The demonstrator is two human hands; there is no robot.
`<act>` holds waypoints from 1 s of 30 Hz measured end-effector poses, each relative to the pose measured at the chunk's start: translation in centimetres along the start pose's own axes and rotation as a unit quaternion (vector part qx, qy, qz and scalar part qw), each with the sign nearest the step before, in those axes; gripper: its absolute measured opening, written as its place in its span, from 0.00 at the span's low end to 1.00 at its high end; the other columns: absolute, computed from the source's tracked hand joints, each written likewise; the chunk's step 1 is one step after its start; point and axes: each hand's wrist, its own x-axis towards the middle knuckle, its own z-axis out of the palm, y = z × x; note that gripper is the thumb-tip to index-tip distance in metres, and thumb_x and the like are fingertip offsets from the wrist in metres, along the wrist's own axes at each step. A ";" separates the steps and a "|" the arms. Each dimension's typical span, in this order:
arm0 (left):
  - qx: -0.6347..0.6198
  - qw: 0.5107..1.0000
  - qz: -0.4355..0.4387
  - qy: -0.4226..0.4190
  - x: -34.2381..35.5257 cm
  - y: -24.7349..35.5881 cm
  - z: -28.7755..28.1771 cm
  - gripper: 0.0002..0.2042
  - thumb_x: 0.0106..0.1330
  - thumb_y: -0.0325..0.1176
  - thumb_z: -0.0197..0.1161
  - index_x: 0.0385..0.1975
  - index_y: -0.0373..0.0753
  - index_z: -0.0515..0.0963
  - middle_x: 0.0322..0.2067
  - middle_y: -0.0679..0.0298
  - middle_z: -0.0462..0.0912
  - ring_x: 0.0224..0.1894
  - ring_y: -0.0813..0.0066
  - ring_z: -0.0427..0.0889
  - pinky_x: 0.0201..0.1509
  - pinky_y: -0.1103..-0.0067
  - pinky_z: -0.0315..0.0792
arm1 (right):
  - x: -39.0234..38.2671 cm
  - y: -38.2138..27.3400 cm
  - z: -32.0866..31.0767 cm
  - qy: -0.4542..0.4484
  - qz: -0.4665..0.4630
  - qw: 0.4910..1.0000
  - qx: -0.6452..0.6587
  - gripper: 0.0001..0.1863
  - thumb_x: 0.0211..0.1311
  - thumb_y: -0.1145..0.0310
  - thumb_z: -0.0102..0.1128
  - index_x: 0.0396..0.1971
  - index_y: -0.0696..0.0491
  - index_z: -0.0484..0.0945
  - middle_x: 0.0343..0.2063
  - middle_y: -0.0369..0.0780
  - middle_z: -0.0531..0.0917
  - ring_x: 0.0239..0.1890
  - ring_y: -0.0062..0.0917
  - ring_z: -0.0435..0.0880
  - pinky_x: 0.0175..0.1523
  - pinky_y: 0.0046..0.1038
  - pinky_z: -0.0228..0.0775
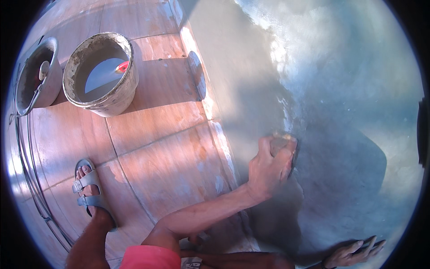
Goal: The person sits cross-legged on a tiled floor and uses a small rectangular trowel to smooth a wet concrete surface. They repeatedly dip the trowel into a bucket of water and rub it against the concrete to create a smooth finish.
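Note:
At the middle right, my left hand (271, 166) grips a small block (280, 144) with a pale yellowish upper edge. It looks like a sponge or a float, but my fingers cover most of it. The block is pressed against the grey, wet-looking plastered surface (340, 103). Low at the right, my right hand (356, 254) has its fingers stretched apart and holds nothing. It is at the same grey surface; whether the palm touches, I cannot tell.
A crusted white bucket (114, 101) of water, with something red (122, 67) in it, stands on the tiled floor (156, 161). Left of it, a grey bucket (53, 85) contains a pale-handled tool (44, 70). Thin dark cables (33, 175) run along the left, near my sandalled foot (92, 190).

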 end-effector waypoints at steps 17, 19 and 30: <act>0.013 0.992 -0.095 0.080 4.1 -5.3 -2.2 0.13 0.68 0.26 0.57 0.51 0.33 0.74 0.42 0.48 0.70 0.42 0.54 0.75 0.46 0.69 0.73 | -0.4 0.0 0.0 -0.005 0.006 0.999 0.035 0.18 0.72 0.61 0.53 0.51 0.60 0.74 0.57 0.58 0.72 0.60 0.61 0.70 0.62 0.67 0.59; -0.003 0.990 -0.085 0.112 7.4 -4.9 -2.7 0.13 0.68 0.27 0.57 0.51 0.33 0.75 0.42 0.47 0.70 0.43 0.52 0.75 0.48 0.68 0.73 | 0.3 -0.6 -0.2 0.005 0.002 0.999 0.047 0.18 0.71 0.60 0.55 0.51 0.59 0.73 0.57 0.58 0.72 0.60 0.63 0.70 0.61 0.68 0.59; 0.013 0.993 -0.075 0.088 5.7 -5.3 -1.9 0.13 0.68 0.26 0.57 0.50 0.32 0.76 0.41 0.49 0.71 0.45 0.56 0.75 0.47 0.67 0.74 | 1.0 -1.0 -0.6 -0.007 0.051 0.993 0.111 0.22 0.71 0.68 0.55 0.59 0.65 0.69 0.63 0.59 0.67 0.65 0.52 0.68 0.68 0.55 0.59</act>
